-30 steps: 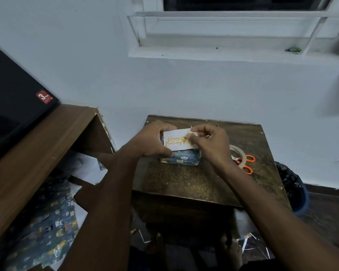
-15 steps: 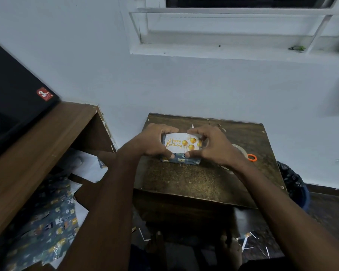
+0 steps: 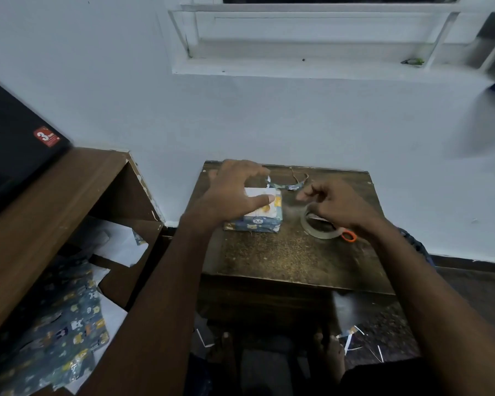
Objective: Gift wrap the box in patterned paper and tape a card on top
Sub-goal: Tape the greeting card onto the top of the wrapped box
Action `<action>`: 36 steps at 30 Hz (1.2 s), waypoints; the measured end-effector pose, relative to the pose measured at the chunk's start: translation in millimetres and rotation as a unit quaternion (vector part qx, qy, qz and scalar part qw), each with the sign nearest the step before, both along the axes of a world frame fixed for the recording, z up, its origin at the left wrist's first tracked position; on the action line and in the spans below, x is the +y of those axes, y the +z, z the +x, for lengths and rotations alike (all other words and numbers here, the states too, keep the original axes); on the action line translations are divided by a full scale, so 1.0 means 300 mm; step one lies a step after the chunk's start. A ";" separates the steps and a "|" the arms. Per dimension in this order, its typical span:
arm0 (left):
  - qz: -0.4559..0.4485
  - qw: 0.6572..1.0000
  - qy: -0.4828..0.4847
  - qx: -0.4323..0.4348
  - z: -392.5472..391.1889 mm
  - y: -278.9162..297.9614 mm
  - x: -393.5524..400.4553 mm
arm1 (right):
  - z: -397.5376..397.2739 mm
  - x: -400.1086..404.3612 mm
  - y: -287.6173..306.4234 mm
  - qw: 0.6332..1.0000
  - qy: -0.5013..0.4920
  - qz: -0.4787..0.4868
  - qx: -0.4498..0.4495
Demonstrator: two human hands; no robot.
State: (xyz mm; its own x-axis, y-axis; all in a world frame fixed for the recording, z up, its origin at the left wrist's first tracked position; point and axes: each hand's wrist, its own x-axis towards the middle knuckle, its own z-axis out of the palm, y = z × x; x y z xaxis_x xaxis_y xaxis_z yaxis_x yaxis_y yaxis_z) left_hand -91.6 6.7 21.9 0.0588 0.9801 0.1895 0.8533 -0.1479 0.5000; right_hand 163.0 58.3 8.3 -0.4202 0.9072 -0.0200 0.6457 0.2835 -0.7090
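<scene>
The small box [image 3: 257, 224] wrapped in blue animal-print paper sits on the dark wooden table [image 3: 283, 258]. A white birthday card [image 3: 259, 192] with yellow balloons lies on top of it. My left hand [image 3: 232, 192] arches over the box, its straight thumb pressing on the card and its fingers spread over the far edge. My right hand [image 3: 335, 204] hovers to the right above the clear tape roll [image 3: 317, 232], fingers loosely curled and holding nothing. Orange scissors [image 3: 349, 235] lie mostly hidden under my right wrist.
A strip of cut paper [image 3: 286, 185] lies behind the box. Leftover patterned wrapping paper [image 3: 60, 332] and white sheets lie on a lower shelf at left, under a wooden desk [image 3: 55, 201] with a black screen [image 3: 12, 144]. Paper scraps litter the floor.
My right hand has let go of the card and moved right, over the tape roll. My left hand stays on the box, now with its thumb on the card.
</scene>
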 end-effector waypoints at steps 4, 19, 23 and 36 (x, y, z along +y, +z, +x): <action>0.067 0.997 -0.029 -0.007 0.115 -0.009 0.008 | 0.077 -0.014 -0.013 0.994 0.038 -0.044 -0.088; 0.048 0.992 -0.049 -0.103 0.273 -0.062 0.002 | 0.152 -0.013 0.031 0.989 -0.009 -0.090 0.116; 0.061 0.988 -0.040 -0.133 0.288 -0.054 0.008 | 0.175 -0.001 0.044 0.971 -0.004 -0.107 0.213; 0.069 0.946 -0.066 -0.310 0.293 -0.035 0.001 | 0.141 -0.014 0.062 0.947 0.051 -0.123 0.293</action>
